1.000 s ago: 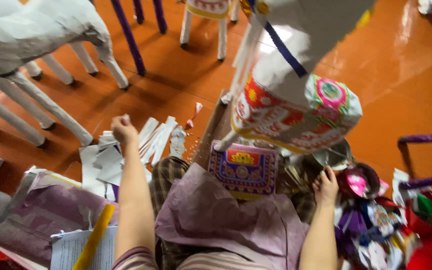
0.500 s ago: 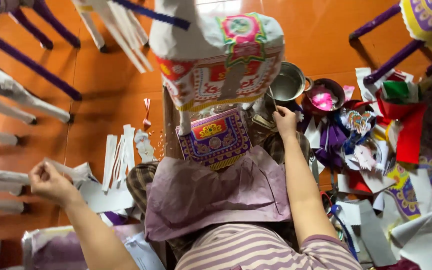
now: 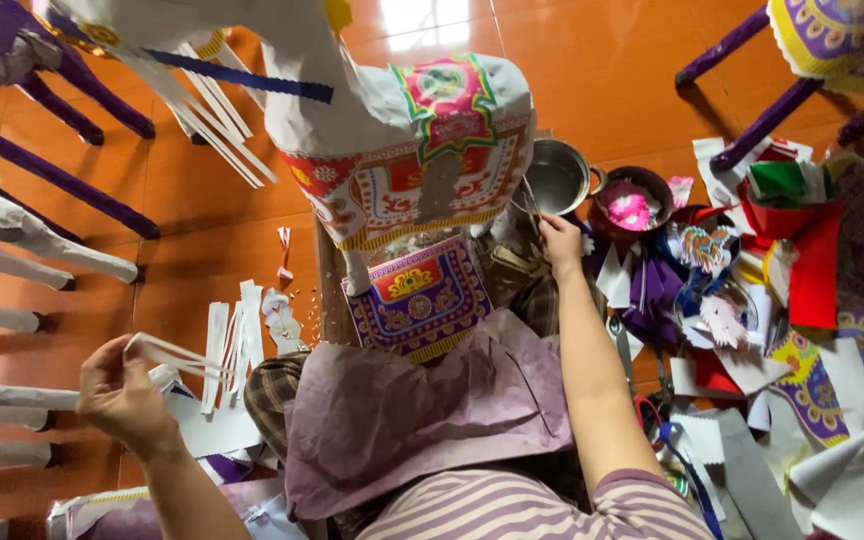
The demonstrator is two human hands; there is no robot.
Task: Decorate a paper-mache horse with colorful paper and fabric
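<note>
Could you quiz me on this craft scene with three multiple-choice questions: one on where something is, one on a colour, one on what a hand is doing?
1. Where is the metal pot?
A. On the orange floor, beyond the right hand
B. On the person's lap
C. Hanging from the paper horse

2. What colour is the sheet on the lap?
A. Bright green
B. Dusty mauve
C. Black

3. What is the left hand doing?
A. Resting flat on the floor
B. Pinching white paper strips
C. Holding scissors

Answers: 1 A, the pot stands on the floor just past the right hand. 2 B, the sheet is pale purple. 3 B, white paper strips run out from its fingers.
</note>
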